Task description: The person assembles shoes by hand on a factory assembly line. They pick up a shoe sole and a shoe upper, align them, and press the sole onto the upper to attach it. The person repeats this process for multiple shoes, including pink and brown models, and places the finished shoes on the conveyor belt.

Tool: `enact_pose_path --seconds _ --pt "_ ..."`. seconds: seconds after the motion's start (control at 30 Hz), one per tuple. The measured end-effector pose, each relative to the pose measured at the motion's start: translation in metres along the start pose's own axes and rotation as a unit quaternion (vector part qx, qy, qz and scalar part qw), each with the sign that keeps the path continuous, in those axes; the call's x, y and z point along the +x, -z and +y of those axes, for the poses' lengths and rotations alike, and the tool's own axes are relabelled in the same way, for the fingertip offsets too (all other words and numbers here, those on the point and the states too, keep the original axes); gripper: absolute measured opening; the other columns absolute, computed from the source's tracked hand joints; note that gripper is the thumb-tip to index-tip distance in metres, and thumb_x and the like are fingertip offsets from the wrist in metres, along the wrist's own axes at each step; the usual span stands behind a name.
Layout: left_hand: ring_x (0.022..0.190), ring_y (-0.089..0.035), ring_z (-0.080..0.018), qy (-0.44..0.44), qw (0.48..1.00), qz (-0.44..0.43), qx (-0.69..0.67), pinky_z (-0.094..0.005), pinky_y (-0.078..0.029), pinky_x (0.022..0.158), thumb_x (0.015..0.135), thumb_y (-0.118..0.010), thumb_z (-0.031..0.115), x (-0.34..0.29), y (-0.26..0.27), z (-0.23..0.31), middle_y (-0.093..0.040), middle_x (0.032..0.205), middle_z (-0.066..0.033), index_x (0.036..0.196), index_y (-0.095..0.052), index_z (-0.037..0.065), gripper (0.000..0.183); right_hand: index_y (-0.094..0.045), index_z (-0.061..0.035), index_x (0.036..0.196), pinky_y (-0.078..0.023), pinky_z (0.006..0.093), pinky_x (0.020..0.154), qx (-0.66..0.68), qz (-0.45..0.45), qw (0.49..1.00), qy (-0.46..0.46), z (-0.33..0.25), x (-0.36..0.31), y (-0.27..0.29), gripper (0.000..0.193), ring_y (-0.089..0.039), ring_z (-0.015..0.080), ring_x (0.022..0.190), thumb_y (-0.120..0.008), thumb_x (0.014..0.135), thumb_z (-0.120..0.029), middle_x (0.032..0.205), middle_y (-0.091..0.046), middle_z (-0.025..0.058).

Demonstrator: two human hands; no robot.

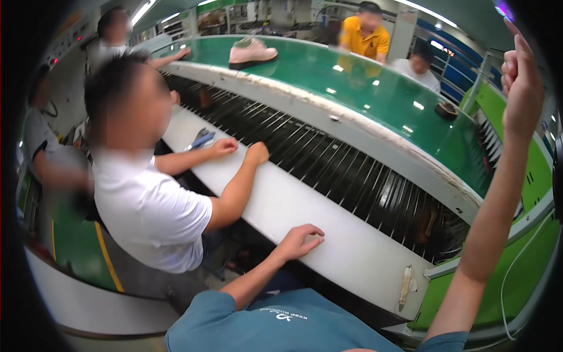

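Note:
My left hand [302, 240] rests on the white worktop [352, 267], its fingers loosely curled and apart from the thumb, with nothing in them. Raised high at the right is my right hand [521, 82]. Its index finger points up, close to a small purple-lit spot [503, 9], while the other fingers are folded in. I see nothing held there. A tool with a pale wrapped handle [406, 286] lies at the worktop's right end. Beyond the worktop, a pink shoe [252, 53] stands on the green conveyor belt [316, 79].
A co-worker in a white shirt [149, 205] sits close on my left, both hands over the worktop near a blue-handled tool [202, 139]. A rack of metal rods [328, 167] runs under the belt. Green machine panels [498, 258] stand at right. Other people are around the belt.

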State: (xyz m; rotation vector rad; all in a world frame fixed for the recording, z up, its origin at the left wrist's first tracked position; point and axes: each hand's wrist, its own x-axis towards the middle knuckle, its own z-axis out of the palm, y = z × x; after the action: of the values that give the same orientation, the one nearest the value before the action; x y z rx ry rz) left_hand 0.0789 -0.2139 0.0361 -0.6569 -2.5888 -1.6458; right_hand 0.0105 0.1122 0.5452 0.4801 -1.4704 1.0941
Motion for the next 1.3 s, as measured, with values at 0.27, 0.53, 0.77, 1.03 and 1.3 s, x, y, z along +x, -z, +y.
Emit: enact_pose_path --seconds 0.27,0.53,0.77,1.03,1.3 --pt "0.11 -0.077 -0.0337 -0.09 0.991 0.082 0.059 -0.0428 -0.062 0.098 0.099 -0.08 0.012 -0.002 -0.008 0.002 -0.08 0.112 -0.0124 0.108 -0.08 0.006 0.011 -0.074 -0.0015 0.139 -0.029 0.0208 0.052 -0.007 -0.134 0.99 -0.05 0.006 -0.026 0.033 0.043 -0.039 0.0011 0.061 -0.051 0.123 -0.035 0.075 -0.048 -0.0075" --pt "0.108 -0.077 -0.0337 -0.151 0.975 0.12 0.107 -0.0433 -0.062 0.093 0.09 -0.084 0.002 0.008 -0.021 0.013 -0.08 0.11 -0.012 0.104 -0.079 0.006 0.015 -0.088 -0.0103 0.11 -0.059 0.0425 0.091 -0.351 -0.221 0.909 0.027 0.146 -0.171 0.078 0.027 -0.075 0.0288 0.1 -0.081 0.103 -0.035 0.105 -0.079 0.0106" --pt "0.107 -0.077 -0.0329 -0.143 0.974 0.114 0.131 -0.0429 -0.063 0.09 0.09 -0.082 0.003 0.006 -0.017 0.017 -0.08 0.109 -0.0099 0.103 -0.079 0.006 0.014 -0.088 -0.0098 0.108 -0.06 0.0407 0.087 -0.276 -0.161 0.945 -0.072 0.158 -0.191 0.072 0.031 -0.077 0.0303 0.096 -0.083 0.1 -0.039 0.106 -0.081 0.0086" --pt "0.108 -0.078 -0.0324 -0.135 0.977 0.111 0.124 -0.0433 -0.064 0.089 0.089 -0.083 0.003 0.008 -0.015 0.018 -0.079 0.108 -0.0096 0.102 -0.079 0.007 0.014 -0.074 0.0021 0.143 -0.055 0.0496 0.114 -0.736 -0.288 0.534 -0.3 0.3 -0.034 0.272 0.09 -0.071 0.0449 0.135 -0.077 0.09 -0.071 0.142 -0.075 0.03" --pt "0.107 -0.078 -0.0326 -0.146 0.979 0.103 0.097 -0.0424 -0.064 0.09 0.087 -0.085 0.002 0.013 -0.016 0.017 -0.079 0.109 -0.0097 0.103 -0.081 0.007 0.018 -0.067 0.0004 0.153 -0.039 0.0475 0.131 -0.729 -0.255 0.44 -0.457 0.348 -0.033 0.419 0.105 -0.053 0.0396 0.159 -0.067 0.093 -0.085 0.166 -0.058 0.0275"
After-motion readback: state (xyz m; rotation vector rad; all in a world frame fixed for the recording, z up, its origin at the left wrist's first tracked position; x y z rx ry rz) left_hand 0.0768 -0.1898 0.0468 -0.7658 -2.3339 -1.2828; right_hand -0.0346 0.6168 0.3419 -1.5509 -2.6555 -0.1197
